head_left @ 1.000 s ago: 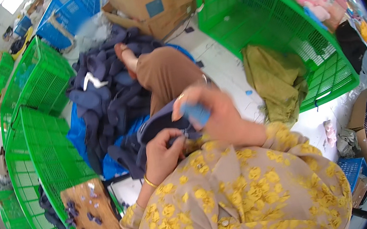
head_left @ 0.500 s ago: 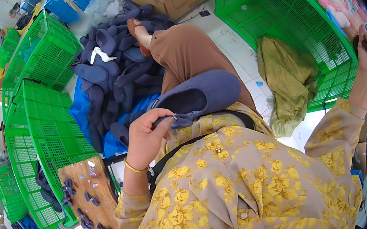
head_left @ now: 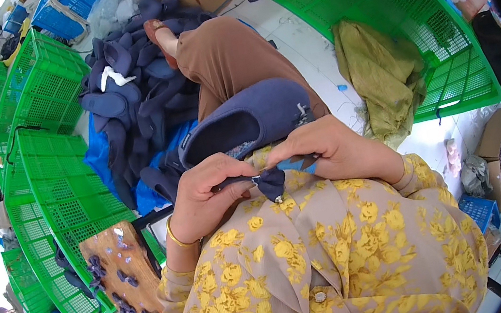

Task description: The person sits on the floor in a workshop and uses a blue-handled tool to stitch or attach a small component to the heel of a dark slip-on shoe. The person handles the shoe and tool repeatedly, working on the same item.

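Note:
A navy slipper [head_left: 278,102] lies across my lap, its opening facing up, with light threads near its toe. Just below it, my left hand [head_left: 207,193] pinches a small navy fabric bow [head_left: 270,183] between thumb and fingertips. Close by on the right, my right hand [head_left: 332,149] is closed around a small blue tool with a dark part [head_left: 298,164]. The tool's kind is partly hidden by the fingers. Its tip end points toward the bow, and I cannot tell whether the two touch.
At my left, a wooden board [head_left: 139,241] carries several navy bows and small bits. A pile of navy slippers [head_left: 148,100] lies ahead on blue sheeting. Green crates [head_left: 68,213] stand left; another green crate [head_left: 457,82] stands right, with an olive sack [head_left: 376,76].
My right hand has come back from the far right to beside my left hand, bringing the blue tool. The left hand now holds the bow below the slipper. The view has shifted slightly.

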A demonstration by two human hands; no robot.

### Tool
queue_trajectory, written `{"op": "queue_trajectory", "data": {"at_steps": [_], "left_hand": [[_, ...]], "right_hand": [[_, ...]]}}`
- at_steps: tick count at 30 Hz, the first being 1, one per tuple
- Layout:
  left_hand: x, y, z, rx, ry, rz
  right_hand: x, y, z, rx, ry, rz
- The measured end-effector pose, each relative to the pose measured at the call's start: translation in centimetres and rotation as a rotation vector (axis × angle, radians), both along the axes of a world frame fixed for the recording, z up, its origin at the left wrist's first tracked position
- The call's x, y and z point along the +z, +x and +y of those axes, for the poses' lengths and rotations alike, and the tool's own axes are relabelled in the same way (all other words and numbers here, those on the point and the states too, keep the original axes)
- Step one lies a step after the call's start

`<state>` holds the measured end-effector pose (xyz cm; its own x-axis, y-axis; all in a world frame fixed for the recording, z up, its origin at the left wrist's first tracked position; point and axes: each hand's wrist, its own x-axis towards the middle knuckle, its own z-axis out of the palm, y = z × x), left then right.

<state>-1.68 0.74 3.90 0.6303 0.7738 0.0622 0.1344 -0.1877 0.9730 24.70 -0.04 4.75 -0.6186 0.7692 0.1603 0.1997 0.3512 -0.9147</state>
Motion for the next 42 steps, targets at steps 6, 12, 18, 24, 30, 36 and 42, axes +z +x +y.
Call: {"op": "queue_trajectory", "data": {"at_steps": [6,12,18,24,30,36,42], "left_hand": [[-0.2,0.1,0.1,-0.018,0.167,0.026],[-0.3,0.1,0.1,-0.035,0.171,0.020],[-0.5,0.1,0.2,-0.047,0.165,0.022],[-0.1,0.5,0.4,-0.071,0.160,0.052],[-0.3,0.6,0.5,-0.098,0.032,0.058],[-0.7,0.5,0.5,-0.113,-0.065,0.048],[-1.0,0.3,0.7,-0.133,-0.175,-0.041]], "right_hand": [[-0.7,-0.2,-0.2,0.074,-0.033,-0.045],[-0.3,0.0,-0.1,0.123,0.000,-0.067],[-0.4,0.0,0.2,0.155,0.084,-0.099],[-0.5,0.1,0.5,0.167,0.147,-0.114],[-0.7,0.0,0.5,0.162,0.199,-0.114],[-0.7,-0.3,0.4,0.177,0.147,-0.125],[-1.3,-0.4,0.3,0.176,0.041,-0.061]]}}
